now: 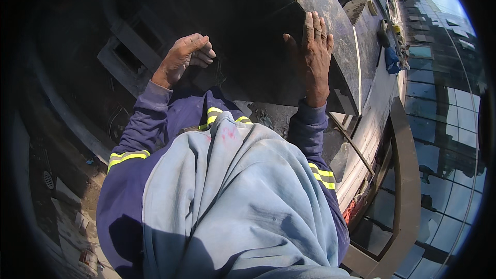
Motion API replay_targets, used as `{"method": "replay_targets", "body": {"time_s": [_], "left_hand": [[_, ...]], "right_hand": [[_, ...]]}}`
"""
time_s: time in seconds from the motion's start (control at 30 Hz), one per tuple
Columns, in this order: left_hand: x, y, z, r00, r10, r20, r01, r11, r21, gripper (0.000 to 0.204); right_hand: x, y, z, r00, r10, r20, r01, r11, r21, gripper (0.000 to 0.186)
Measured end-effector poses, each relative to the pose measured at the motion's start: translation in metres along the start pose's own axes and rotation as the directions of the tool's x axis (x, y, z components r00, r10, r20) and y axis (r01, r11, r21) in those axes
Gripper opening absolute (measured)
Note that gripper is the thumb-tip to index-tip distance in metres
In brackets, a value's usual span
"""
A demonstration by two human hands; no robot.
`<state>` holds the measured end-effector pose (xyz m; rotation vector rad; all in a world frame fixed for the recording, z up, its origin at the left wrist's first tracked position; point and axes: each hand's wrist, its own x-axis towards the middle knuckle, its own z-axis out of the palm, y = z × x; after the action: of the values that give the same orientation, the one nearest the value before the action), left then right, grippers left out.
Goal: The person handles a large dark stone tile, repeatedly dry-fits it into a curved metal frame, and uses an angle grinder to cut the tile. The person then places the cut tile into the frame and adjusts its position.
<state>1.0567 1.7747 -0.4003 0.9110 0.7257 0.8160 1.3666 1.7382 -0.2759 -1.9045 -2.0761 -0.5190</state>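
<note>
- Closest in: pale blue cloth [243,196] draped over the chest, purple work sleeves with yellow reflective bands [126,156] either side.
- No real containers anywhere, so nothing to report inside any.
- Left hand [185,57] raised off a bent arm, fingers curled loosely inward, not clamped on anything visible, hanging just in front of the shadowed face of the dark stone slab [268,36].
- Right hand [313,54] up on a straight forearm, palm flat, fingers spread apart and pressed against the slab near its right edge, thumb out to the left.
- Slab itself big, dark, polished, tilted, filling the upper middle.
- Further out on the right: a metal railing [403,175], then a glass building front [449,124] far beyond.
</note>
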Motion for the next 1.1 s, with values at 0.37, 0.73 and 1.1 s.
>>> {"method": "replay_targets", "body": {"time_s": [0.37, 0.73, 1.1], "left_hand": [[-0.152, -0.066, 0.145, 0.980, -0.196, 0.021, 0.191, 0.972, 0.138, 0.023], [-0.069, 0.064, 0.245, 0.752, 0.654, 0.075, -0.544, 0.553, 0.631, 0.019], [0.094, 0.148, 0.371, 0.669, 0.657, 0.348, -0.545, 0.115, 0.830, 0.034]], "right_hand": [[-0.352, 0.048, 0.039, 0.547, 0.036, 0.836, -0.500, 0.815, 0.292, 0.063], [-0.481, 0.093, 0.031, 0.385, 0.230, 0.894, -0.711, 0.691, 0.128, 0.067], [-0.607, 0.130, 0.040, 0.272, 0.471, 0.839, -0.947, 0.288, 0.145, 0.069]]}}
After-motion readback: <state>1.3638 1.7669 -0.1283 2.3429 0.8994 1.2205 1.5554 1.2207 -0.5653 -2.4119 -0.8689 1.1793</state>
